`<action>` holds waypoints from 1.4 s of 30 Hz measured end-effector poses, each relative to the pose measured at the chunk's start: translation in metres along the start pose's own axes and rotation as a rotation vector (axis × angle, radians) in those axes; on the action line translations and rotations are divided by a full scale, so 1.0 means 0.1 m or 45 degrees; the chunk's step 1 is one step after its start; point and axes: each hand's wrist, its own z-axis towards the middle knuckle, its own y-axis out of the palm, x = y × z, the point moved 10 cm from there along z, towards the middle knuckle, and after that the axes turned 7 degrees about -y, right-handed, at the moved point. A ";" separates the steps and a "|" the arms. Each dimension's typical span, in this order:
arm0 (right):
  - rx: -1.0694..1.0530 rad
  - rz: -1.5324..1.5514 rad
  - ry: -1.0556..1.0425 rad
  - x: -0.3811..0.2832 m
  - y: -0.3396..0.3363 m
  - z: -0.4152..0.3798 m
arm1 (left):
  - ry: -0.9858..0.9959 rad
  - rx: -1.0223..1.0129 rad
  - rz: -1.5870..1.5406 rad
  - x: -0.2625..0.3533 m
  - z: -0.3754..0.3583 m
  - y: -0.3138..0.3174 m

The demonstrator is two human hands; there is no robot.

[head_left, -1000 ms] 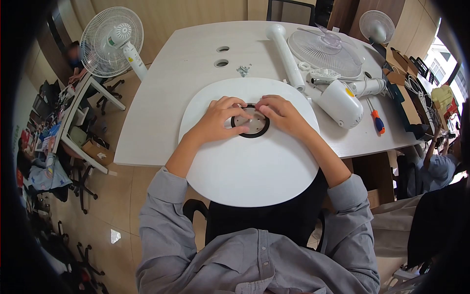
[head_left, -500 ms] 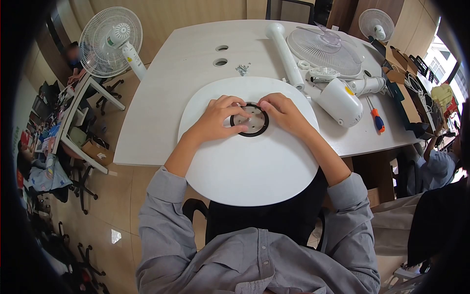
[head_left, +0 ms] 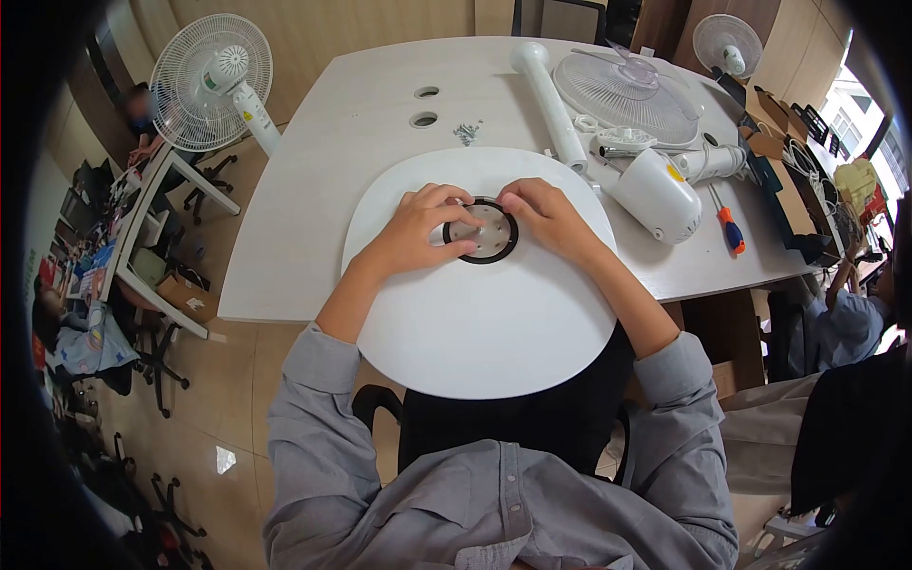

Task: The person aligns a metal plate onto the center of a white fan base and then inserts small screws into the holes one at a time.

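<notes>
Two hands (head_left: 480,226), one black ring (head_left: 482,231)

No legible text anywhere; yellow sticker on fan motor housing (head_left: 657,195) unreadable.

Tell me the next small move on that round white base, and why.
Probably press the metal disc flat into its black ring: both hands, left hand and right hand, have fingertips on its rim at the centre of the white base.
</notes>
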 end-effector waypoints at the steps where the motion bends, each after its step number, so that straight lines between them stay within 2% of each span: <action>1: -0.012 -0.012 -0.012 -0.03 0.00 0.00 | -0.008 -0.011 -0.001 0.00 0.00 0.00; 6: 0.051 -0.027 -0.189 -0.14 0.04 -0.03 | 0.000 0.003 0.013 0.01 0.00 0.00; 12: -0.069 -0.031 -0.171 -0.17 0.13 -0.03 | 0.012 0.017 0.017 -0.01 0.00 0.01; 15: -0.122 -0.077 -0.072 -0.16 0.07 0.01 | 0.009 0.012 0.015 0.01 0.00 0.00; 18: -0.044 -0.079 0.029 -0.07 0.00 0.00 | 0.003 0.001 0.011 -0.01 0.00 0.01; 21: 0.054 -0.066 -0.208 -0.09 0.03 -0.01 | 0.019 0.014 0.008 0.01 0.00 0.00; 24: -0.072 -0.079 -0.139 -0.18 0.06 -0.01 | 0.018 0.012 0.009 0.00 0.00 0.01; 33: -0.109 -0.087 -0.196 -0.13 0.14 -0.02 | 0.022 0.017 0.014 0.00 0.00 0.00; 36: -0.091 0.034 0.079 -0.05 0.03 -0.01 | 0.001 0.004 -0.002 0.02 0.00 -0.01; 42: 0.045 -0.017 -0.185 -0.09 0.03 0.00 | 0.007 0.007 0.002 0.00 -0.01 0.00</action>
